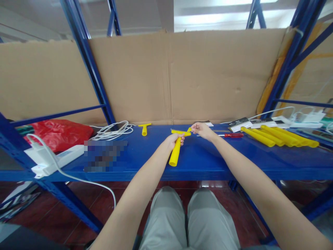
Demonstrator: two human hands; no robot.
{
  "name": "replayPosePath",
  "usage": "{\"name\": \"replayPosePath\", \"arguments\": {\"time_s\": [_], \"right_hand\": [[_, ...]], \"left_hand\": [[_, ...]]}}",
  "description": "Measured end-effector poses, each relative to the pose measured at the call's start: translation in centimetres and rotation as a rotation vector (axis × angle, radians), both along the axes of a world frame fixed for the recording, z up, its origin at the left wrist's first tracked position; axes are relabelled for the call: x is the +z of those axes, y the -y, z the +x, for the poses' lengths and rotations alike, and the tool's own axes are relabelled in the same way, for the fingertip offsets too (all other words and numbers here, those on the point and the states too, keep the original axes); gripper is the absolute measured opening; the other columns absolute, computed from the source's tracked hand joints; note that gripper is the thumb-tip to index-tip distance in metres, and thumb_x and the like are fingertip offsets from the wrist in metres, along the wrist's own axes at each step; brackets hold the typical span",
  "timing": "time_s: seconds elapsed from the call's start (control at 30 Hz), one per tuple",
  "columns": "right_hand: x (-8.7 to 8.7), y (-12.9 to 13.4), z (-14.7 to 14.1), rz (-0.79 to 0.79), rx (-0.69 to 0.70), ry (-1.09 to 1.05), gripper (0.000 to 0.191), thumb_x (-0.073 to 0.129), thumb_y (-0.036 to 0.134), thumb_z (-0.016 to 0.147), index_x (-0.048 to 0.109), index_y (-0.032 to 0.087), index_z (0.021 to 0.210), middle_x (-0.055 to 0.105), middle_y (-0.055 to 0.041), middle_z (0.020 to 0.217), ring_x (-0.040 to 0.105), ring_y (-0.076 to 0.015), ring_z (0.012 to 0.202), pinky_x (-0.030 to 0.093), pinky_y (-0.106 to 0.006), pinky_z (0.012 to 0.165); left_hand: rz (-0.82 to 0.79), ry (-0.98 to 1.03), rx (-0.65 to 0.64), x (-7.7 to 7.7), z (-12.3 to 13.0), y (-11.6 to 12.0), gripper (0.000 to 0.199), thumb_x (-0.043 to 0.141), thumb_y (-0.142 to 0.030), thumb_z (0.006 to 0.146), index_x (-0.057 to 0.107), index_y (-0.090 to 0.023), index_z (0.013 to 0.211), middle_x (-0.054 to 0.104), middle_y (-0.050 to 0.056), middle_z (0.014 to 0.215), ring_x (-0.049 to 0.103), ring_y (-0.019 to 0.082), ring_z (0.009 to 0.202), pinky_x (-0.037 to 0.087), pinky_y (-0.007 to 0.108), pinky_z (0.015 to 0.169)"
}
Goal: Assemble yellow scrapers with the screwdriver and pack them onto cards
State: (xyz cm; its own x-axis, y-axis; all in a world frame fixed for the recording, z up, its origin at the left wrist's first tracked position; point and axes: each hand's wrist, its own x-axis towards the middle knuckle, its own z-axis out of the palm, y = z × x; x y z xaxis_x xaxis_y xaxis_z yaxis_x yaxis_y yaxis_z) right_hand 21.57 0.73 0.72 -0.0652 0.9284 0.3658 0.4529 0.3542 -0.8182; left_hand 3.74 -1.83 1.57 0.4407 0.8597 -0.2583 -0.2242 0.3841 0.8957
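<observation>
we take the clock as laid on the blue shelf (145, 163), with twelve toward the cardboard and our own lap at six. at its center is the yellow t-shaped tool (176, 154), its handle pointing down toward six and a little left, its crossbar (185, 134) lying roughly from nine to three. our left hand (177, 139) is wrapped around it where handle and crossbar meet. our right hand (202, 130), just off the crossbar at two, has thumb and finger drawn together on a small yellow piece (189, 130); we cannot tell whether that piece is joined to the tool or separate.

we think the likeliest trouble is a slip in that fingertip hold: the piece looks small, and a sharp tug could pop it loose or tear it. if our left grip turned, the crossbar might swing away and spoil the alignment. the handle's lower end hangs near the front edge at six, so a slack left hand could let the tool drop toward the floor.

a red-handled screwdriver (234, 135) lies at three, its shaft close to our right forearm; a careless elbow could nudge it. farther out at three, the yellow tubes (279, 136) lie side by side and could roll if bumped. a second yellow t-piece (144, 130) stands apart at ten, near the coiled white cable (114, 131), which might snag a hand reaching there.
</observation>
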Motion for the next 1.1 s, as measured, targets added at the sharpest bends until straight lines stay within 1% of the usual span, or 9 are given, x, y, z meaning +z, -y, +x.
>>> {"name": "replayPosePath", "arguments": {"time_s": [0.1,0.2,0.33,0.43,0.57,0.73,0.97,1.1], "right_hand": [[0.2,0.6,-0.8,0.025,0.074,-0.065,0.015,0.055,0.003,0.076,0.054,0.018,0.08,0.068,-0.0028,0.076,0.063,-0.0112,0.068,0.052,-0.028,0.073],[0.2,0.7,-1.2,0.075,0.125,-0.076,0.012,0.056,0.008,0.076,0.052,0.019,0.079,0.065,-0.0011,0.075,0.061,-0.0111,0.068,0.051,-0.028,0.073],[-0.1,0.6,-1.6,0.17,0.086,-0.013,0.008,0.059,0.013,0.075,0.054,0.018,0.076,0.062,-0.0008,0.077,0.058,-0.0121,0.072,0.049,-0.028,0.076],[-0.2,0.6,-1.8,0.197,0.071,0.048,0.004,0.057,0.015,0.075,0.055,0.018,0.076,0.061,-0.0006,0.077,0.056,-0.0125,0.072,0.048,-0.029,0.076],[-0.3,0.4,-2.0,0.248,0.105,0.105,0.003,0.056,0.015,0.075,0.055,0.018,0.075,0.061,-0.0007,0.076,0.054,-0.0131,0.069,0.047,-0.03,0.074],[-0.8,-0.4,-1.8,0.331,0.134,0.165,0.005,0.055,0.014,0.075,0.057,0.018,0.074,0.063,-0.0016,0.075,0.054,-0.014,0.068,0.046,-0.03,0.071],[-0.8,-0.2,-2.1,0.325,0.115,0.26,0.011,0.053,0.011,0.077,0.061,0.018,0.08,0.066,-0.0043,0.082,0.057,-0.0153,0.072,0.046,-0.031,0.072],[-0.6,0.1,-2.4,0.341,0.108,0.35,0.014,0.052,0.008,0.078,0.062,0.017,0.077,0.066,-0.0057,0.084,0.058,-0.0166,0.077,0.046,-0.032,0.075]], "left_hand": [[-0.019,-0.047,0.012,0.1,0.1,0.2,0.021,0.037,-0.006,0.091,0.053,-0.013,0.079,0.041,-0.006,0.047,0.034,0.005,0.034,0.028,0.015,0.035],[-0.008,-0.05,0.014,0.3,0.1,0.5,0.021,0.038,-0.008,0.092,0.053,-0.013,0.078,0.041,-0.006,0.047,0.035,0.005,0.034,0.029,0.015,0.035],[-0.006,-0.042,0.005,0.4,0.1,0.5,0.019,0.04,-0.007,0.091,0.053,-0.013,0.077,0.041,-0.006,0.048,0.035,0.005,0.034,0.029,0.014,0.035],[0.007,-0.016,-0.007,0.3,0.0,0.4,0.019,0.04,-0.006,0.09,0.052,-0.013,0.078,0.041,-0.005,0.048,0.036,0.005,0.034,0.029,0.014,0.035],[0.022,-0.014,-0.01,0.2,0.0,0.3,0.02,0.039,-0.004,0.088,0.051,-0.014,0.075,0.041,-0.006,0.047,0.035,0.005,0.034,0.03,0.014,0.035],[0.049,-0.047,0.006,0.2,0.1,0.3,0.028,0.034,-0.001,0.088,0.048,-0.014,0.068,0.041,-0.005,0.045,0.035,0.005,0.033,0.03,0.014,0.034],[0.047,-0.068,0.018,0.2,0.2,0.3,0.027,0.036,-0.001,0.087,0.047,-0.015,0.067,0.042,-0.004,0.045,0.036,0.005,0.033,0.029,0.014,0.035],[0.037,-0.073,0.02,0.2,0.2,0.3,0.027,0.036,-0.002,0.087,0.047,-0.015,0.067,0.041,-0.004,0.046,0.036,0.006,0.034,0.029,0.014,0.035]]}}
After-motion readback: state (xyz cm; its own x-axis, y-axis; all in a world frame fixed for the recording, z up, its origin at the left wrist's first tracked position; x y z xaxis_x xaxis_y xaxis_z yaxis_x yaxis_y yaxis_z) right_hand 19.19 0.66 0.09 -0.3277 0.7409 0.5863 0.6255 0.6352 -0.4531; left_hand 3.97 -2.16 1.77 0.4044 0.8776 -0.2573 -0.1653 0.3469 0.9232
